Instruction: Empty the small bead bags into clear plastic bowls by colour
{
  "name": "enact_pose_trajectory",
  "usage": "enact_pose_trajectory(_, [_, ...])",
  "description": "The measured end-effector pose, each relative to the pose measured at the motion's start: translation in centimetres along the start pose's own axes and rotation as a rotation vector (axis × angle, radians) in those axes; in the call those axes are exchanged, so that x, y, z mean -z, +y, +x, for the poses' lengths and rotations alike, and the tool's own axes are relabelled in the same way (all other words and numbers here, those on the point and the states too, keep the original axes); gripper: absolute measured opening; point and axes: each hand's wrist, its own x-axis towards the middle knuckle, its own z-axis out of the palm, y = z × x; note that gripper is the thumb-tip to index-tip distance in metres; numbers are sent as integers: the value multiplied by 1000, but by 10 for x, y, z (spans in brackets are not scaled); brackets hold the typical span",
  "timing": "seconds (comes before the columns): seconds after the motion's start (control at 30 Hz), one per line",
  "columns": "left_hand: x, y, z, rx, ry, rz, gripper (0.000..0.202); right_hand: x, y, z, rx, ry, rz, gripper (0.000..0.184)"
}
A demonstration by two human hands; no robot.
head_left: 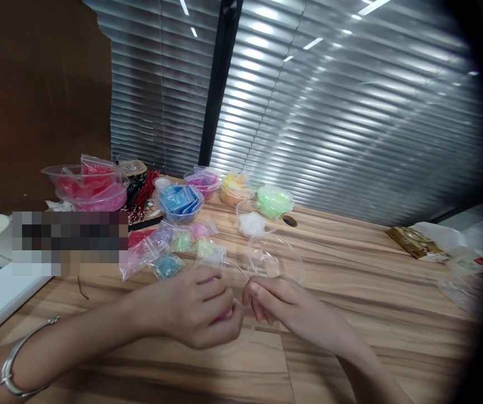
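Over the near middle of the table, my left hand (208, 308) is closed in a fist, palm down. A bit of pink (226, 315) shows between its fingers, but I cannot tell what it is. Almost touching its fingertips, my right hand (283, 300) has its fingers bent and pressed together; whatever they pinch, if anything, is hidden. Just beyond the right hand is a clear plastic bowl (296, 255), and the faint rim of another clear dish curves under my hands. Small zip bags of coloured bits, including a blue bag (168, 265) and a green bag (183, 241), lie beyond my left hand.
Clear bowls hold red bags (92, 188), blue bags (181, 202), purple (203, 182), orange (236, 191), green (275, 201) and white material (253, 224). Red and black cords (142, 191) lie behind. A gold packet (418, 244) is far right; a white box (8, 300) is left.
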Motion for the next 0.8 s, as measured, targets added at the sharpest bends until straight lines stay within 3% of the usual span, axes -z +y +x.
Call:
enact_pose_trajectory(0.1, [0,3,-1,-157,-2,44,19,-4,2,3,21,35,61,42])
enact_pose_trajectory(0.2, [-2,3,-1,-219,-26,56,23,-13,3,6,6,46,98,41])
enact_pose_trajectory(0.47, [-7,-2,-3,-201,-21,-26,19,-18,2,11,53,40,286,58])
enact_pose_trajectory(0.8, [0,-12,0,-216,-34,5,21,-23,15,22,176,220,368,34])
